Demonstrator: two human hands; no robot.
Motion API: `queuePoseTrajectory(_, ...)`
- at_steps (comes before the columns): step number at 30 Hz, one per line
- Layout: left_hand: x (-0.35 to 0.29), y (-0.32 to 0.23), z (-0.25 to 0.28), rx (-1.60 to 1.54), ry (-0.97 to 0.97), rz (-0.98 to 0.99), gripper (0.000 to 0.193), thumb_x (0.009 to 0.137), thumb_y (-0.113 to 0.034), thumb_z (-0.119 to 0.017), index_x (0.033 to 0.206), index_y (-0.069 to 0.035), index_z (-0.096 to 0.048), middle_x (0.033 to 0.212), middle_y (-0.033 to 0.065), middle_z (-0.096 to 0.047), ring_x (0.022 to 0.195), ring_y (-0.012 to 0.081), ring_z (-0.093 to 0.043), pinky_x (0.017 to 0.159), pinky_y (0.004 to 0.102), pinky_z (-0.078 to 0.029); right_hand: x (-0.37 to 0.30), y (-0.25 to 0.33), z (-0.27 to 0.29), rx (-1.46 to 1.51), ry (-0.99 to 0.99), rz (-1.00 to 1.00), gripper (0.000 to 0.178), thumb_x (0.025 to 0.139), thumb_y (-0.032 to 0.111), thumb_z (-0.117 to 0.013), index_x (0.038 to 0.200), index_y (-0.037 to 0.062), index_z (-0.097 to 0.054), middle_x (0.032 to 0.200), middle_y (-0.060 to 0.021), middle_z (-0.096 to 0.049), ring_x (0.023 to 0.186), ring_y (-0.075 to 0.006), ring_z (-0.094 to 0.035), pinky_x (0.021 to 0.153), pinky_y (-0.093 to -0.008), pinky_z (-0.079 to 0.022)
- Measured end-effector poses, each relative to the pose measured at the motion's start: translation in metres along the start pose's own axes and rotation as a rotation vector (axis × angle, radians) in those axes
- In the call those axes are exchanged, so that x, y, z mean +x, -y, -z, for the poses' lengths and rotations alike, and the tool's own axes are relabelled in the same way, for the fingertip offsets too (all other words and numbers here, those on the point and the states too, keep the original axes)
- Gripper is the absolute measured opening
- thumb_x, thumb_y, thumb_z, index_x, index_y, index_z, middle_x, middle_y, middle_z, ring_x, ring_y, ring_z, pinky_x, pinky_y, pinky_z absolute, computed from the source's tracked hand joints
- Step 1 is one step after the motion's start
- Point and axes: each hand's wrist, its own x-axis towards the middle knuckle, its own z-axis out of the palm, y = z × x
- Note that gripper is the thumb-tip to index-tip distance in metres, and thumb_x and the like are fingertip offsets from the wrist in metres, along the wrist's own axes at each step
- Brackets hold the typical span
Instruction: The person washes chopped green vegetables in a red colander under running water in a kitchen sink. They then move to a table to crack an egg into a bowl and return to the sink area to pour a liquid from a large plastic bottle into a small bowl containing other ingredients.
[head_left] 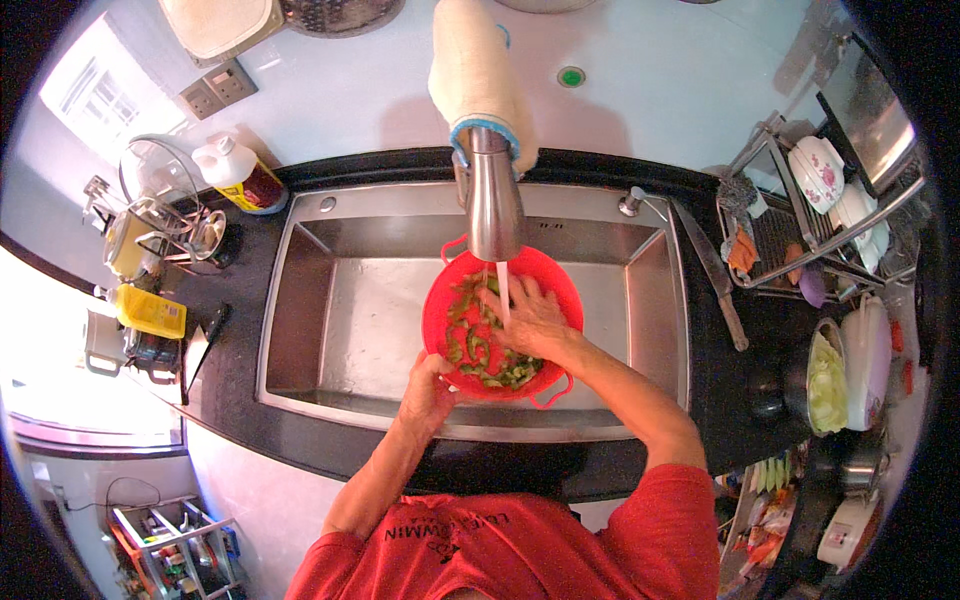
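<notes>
Your L hand grips smooth rnd red basin; R hand, fingers spread, amid curled green veg pcs.

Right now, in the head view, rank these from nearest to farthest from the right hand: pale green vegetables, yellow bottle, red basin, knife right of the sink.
1. red basin: right hand is inside it
2. knife: just right of the sink
3. pale green vegetables: farther right
4. yellow bottle: far left, beyond the sink
</notes>
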Motion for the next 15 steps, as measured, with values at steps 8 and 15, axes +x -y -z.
queuePoseTrajectory(8, 0.012, 0.005, -0.001, 0.118, 0.067, 0.063, 0.056, 0.068, -0.013, -0.048, 0.122, -0.008, -0.041, 0.115, 0.0107, -0.052, 0.101, 0.0277, -0.055, 0.079, 0.0529, -0.050, 0.011, 0.006, -0.039, -0.255, 0.068, 0.455, 0.051, 0.075, 0.020, -0.060, 0.124, 0.0223, -0.047, 0.125, -0.0197, -0.036, 0.119, -0.0417, -0.033, 0.095, -0.0553, -0.031)
queuePoseTrajectory(15, 0.018, -0.009, 0.007, 0.075, 0.036, 0.029, 0.059, 0.068, -0.017, -0.049, 0.125, -0.005, -0.040, 0.120, 0.0134, -0.051, 0.107, 0.0312, -0.052, 0.086, 0.0531, -0.045, -0.017, -0.004, -0.023, -0.031, 0.118, 0.086, 0.069, 0.068, 0.027, -0.068, 0.131, 0.0246, -0.039, 0.125, -0.0181, -0.035, 0.116, -0.0445, -0.035, 0.085, -0.0542, -0.041)
